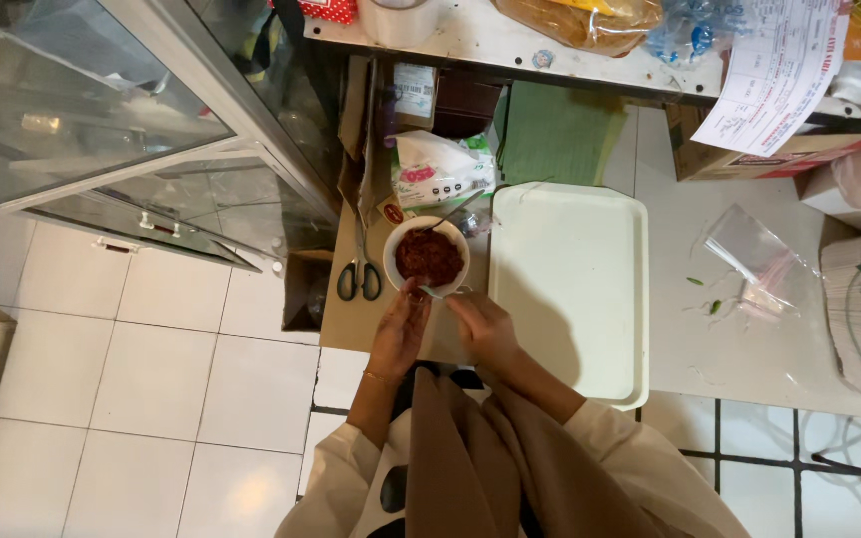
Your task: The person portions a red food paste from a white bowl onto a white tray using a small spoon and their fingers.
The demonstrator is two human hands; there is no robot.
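Near the tabletop's (690, 349) front edge: bowl (428, 257) of red paste, your left hand (398, 334) and right hand (483, 327) touching its rim, fingers loosely curled; grip unclear. Risk: a nudge tips paste onto the scissors (359, 274).

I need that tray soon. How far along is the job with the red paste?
Done: nothing is on the white tray so far. In hand: both hands, left and right, meet at the near rim of the bowl of red paste; what they pinch is too small to tell. Left: the bowl looks full, and the clear bag lies unused.
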